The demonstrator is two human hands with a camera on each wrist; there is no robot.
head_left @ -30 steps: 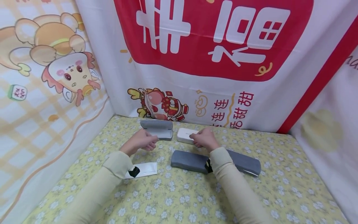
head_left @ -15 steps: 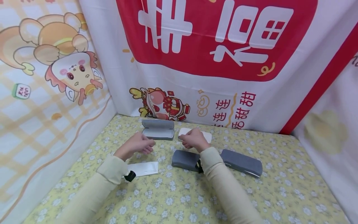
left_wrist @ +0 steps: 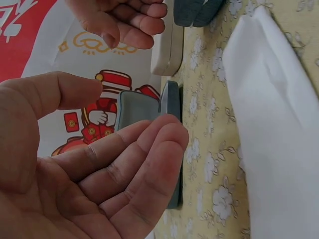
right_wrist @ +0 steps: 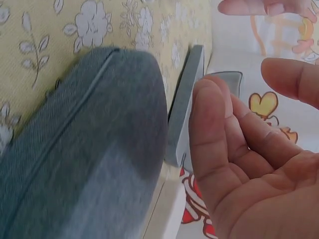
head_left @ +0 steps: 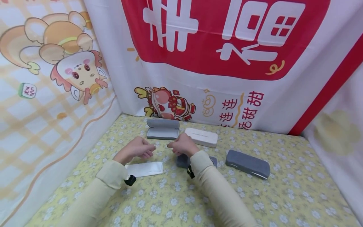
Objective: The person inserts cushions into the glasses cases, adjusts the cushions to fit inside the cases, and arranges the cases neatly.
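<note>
My left hand (head_left: 136,148) hovers over the table, fingers loosely bent and holding nothing; the left wrist view shows its bare palm. Facing it, my right hand (head_left: 184,145) is also loosely bent, with a gap between thumb and fingers. Behind both stands a grey glasses case (head_left: 163,135) with its lid up and a pale inside. A white glasses case (head_left: 202,137), lid down, lies just right of it. Below my right hand is a closed grey glasses case (right_wrist: 99,144), partly hidden by the sleeve in the head view. A flat white cloth-like piece (head_left: 146,169) lies near my left wrist.
Another closed grey glasses case (head_left: 248,164) lies at the right. The table has a yellow flowered cloth (head_left: 170,201). Printed fabric hangings (head_left: 158,72) rise at the back and both sides.
My right hand has moved left, away from the white glasses case and towards my left hand. The left hand has come slightly nearer, off the open grey case. The cases stay put.
</note>
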